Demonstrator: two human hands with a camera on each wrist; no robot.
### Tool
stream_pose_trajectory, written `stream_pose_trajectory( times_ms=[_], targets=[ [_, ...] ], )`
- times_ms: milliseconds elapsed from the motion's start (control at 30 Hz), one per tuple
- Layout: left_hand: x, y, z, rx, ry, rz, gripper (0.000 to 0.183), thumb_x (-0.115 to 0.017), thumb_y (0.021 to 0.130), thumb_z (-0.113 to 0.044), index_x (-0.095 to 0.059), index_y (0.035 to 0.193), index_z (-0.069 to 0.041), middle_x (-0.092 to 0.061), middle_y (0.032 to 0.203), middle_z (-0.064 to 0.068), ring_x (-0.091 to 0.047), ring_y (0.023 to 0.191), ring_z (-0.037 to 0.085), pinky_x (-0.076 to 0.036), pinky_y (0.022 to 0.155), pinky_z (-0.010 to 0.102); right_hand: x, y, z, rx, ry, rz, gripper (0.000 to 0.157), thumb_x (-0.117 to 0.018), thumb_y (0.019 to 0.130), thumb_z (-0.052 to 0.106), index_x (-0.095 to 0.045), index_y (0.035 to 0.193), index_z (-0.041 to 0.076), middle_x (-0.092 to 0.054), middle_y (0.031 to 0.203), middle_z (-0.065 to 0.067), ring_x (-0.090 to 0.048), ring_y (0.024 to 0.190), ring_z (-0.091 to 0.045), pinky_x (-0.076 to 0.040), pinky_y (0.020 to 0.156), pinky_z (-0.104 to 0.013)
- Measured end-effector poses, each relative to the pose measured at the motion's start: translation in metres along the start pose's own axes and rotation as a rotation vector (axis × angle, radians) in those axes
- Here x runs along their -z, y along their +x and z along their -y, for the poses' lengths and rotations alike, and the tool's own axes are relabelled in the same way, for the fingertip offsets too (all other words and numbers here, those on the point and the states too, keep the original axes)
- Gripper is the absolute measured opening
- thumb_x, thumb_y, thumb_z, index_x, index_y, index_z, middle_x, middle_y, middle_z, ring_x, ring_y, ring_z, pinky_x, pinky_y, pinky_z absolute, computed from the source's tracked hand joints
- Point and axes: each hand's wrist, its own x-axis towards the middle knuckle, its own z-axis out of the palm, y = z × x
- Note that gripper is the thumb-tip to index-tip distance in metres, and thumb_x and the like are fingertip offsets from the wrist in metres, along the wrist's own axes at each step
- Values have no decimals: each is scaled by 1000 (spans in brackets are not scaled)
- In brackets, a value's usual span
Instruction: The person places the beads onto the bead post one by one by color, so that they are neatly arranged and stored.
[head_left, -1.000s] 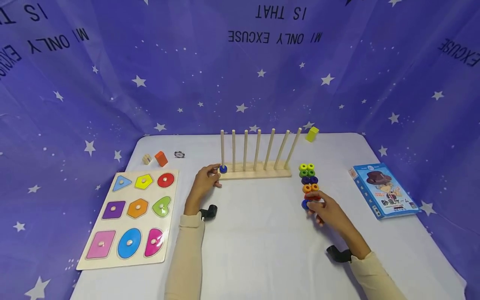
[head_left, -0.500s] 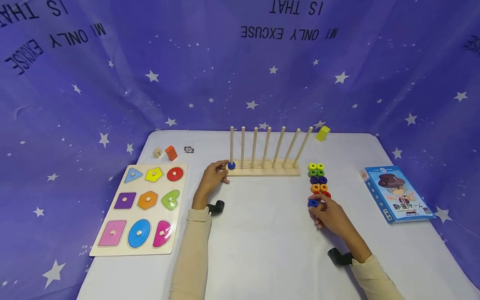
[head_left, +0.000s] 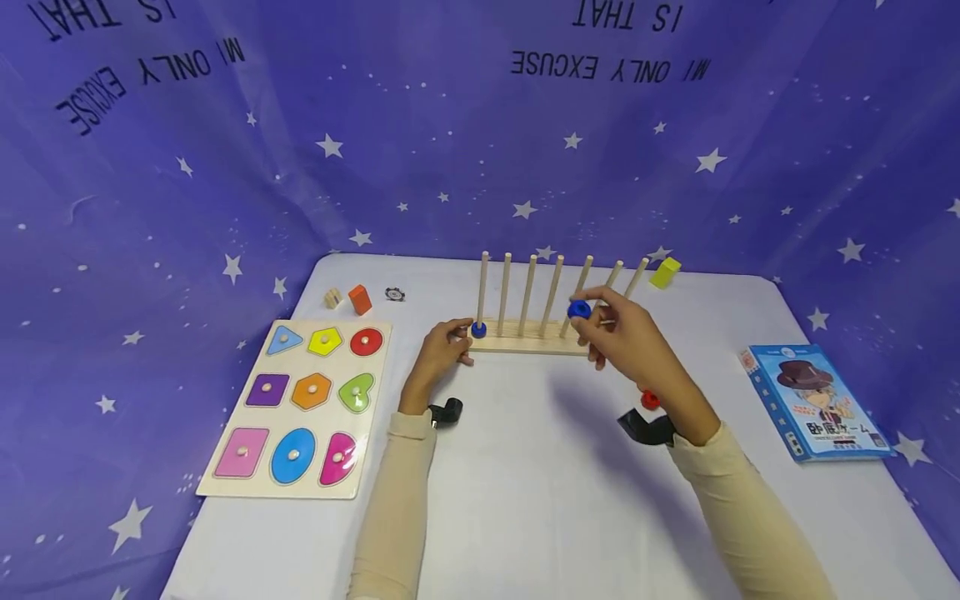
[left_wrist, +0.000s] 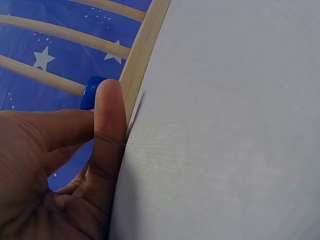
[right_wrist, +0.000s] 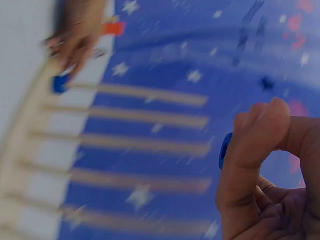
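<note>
A wooden peg stand (head_left: 528,343) with a row of upright pegs stands at the middle of the table. A blue ring (head_left: 478,331) sits at the foot of its leftmost peg. My left hand (head_left: 438,354) grips the stand's left end, thumb in front, beside that ring in the left wrist view. Another blue ring (head_left: 578,309) is pinched between the thumb and fingers of my right hand (head_left: 626,333), raised in front of the stand's right-hand pegs. In the right wrist view this ring shows only partly behind the fingers. Under the right wrist, a red ring (head_left: 650,400) lies on the table.
On the left lies a shape puzzle board (head_left: 327,337) with knobbed pieces. An orange block (head_left: 360,300), a small wooden piece (head_left: 333,297) and a round token (head_left: 394,294) lie behind it. A yellow-green block (head_left: 665,272) and a blue game box (head_left: 817,404) are on the right.
My right hand has lifted the blue ring from the row of rings and carried it up and leftward to the pegs. The left hand stays at the stand's end. The head view has shifted.
</note>
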Motion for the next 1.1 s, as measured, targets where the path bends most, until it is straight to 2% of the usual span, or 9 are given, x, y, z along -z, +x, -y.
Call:
stream_pose_trajectory(
  times_ms=[100,200,333,467,667,900,1000,1100],
  targets=[
    [-2,1,0,8,20,-3,41,-58,92,3,-55,132,-4,-50,103,14,-65,60,21,-62,62,31,-7,28,39,49,-3,40,36,-62,94,28,-52,127,20,-63,79,-12,-61,55,-29,-57,45,-42],
    [-3,0,0,8,41,-12,41,-58,92,2,-56,131,-5,-50,103,14,-67,61,23,-62,62,30,-17,59,64,83,-28,75,32,-61,95,26,-52,125,21,-64,78,-9,-61,53,-28,-57,45,-42],
    [-5,-1,0,-4,52,-16,41,-59,90,3,-57,131,-5,-50,102,15,-67,62,26,-62,62,30,-30,91,78,68,-66,107,30,-59,96,26,-53,124,19,-66,80,-8,-62,54,-29,-57,46,-43],
    [-6,-1,0,-4,57,-13,42,-60,90,3,-56,131,-5,-50,101,14,-66,61,25,-61,61,29,-40,108,80,15,-72,126,31,-58,96,23,-52,125,15,-67,81,-7,-63,56,-30,-58,48,-44],
    [-6,-1,1,0,46,-13,42,-60,90,3,-57,131,-5,-50,100,13,-66,62,26,-62,61,29,-49,119,79,-29,-94,136,31,-58,95,22,-52,125,13,-68,80,-7,-65,60,-33,-59,47,-39],
    [-3,-2,-2,3,71,-27,41,-60,90,1,-57,131,-7,-50,100,11,-67,63,27,-61,61,29,-52,119,79,-17,-142,114,41,-60,95,25,-49,132,14,-68,78,-4,-63,53,-26,-57,44,-38],
    [-2,-2,-2,-1,84,-27,42,-60,90,1,-57,131,-6,-51,100,12,-67,62,27,-61,63,28,-46,112,79,-4,-139,93,43,-61,94,29,-48,134,19,-68,77,-3,-62,52,-26,-56,43,-40],
    [1,-2,-1,-8,97,-23,42,-59,91,1,-56,132,-6,-51,100,12,-68,62,26,-61,64,28,-32,98,76,25,-101,48,39,-61,94,31,-51,131,22,-67,78,-4,-61,52,-27,-55,42,-42]
  ],
)
